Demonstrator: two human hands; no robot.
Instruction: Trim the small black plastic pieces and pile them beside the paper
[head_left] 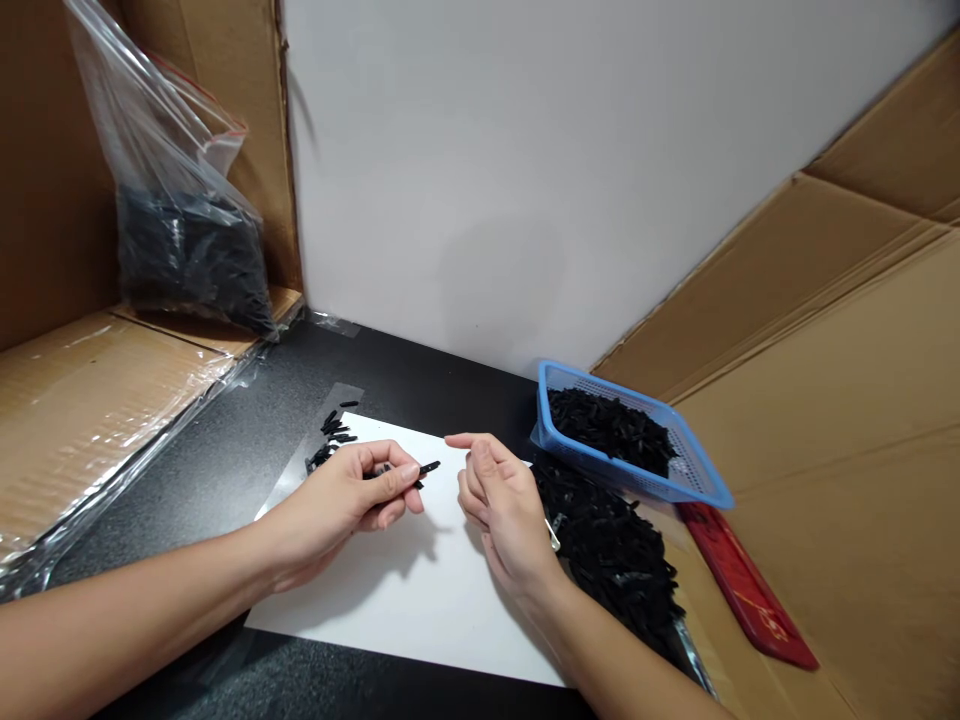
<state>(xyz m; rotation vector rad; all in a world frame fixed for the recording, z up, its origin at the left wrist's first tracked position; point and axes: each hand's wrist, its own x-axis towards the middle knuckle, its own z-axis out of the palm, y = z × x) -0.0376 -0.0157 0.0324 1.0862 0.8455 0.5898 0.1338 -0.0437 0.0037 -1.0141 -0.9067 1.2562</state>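
Over a white sheet, my left hand pinches a small, slim black piece between thumb and forefinger. More black bits show beneath its fingers. My right hand is apart from it, a short way to the right, with its fingers curled in and the index finger pointing left. A narrow pale object pokes out behind the right hand's outer edge; whether the hand grips it is hidden. Several loose black pieces lie at the sheet's far left corner. Right of the right hand spreads a large heap of black pieces.
A blue plastic basket of black pieces stands behind the heap. Beside it lies a flat red object. A clear bag of dark pieces sits at the back left on cardboard. A pale wall and cardboard sides enclose the black table.
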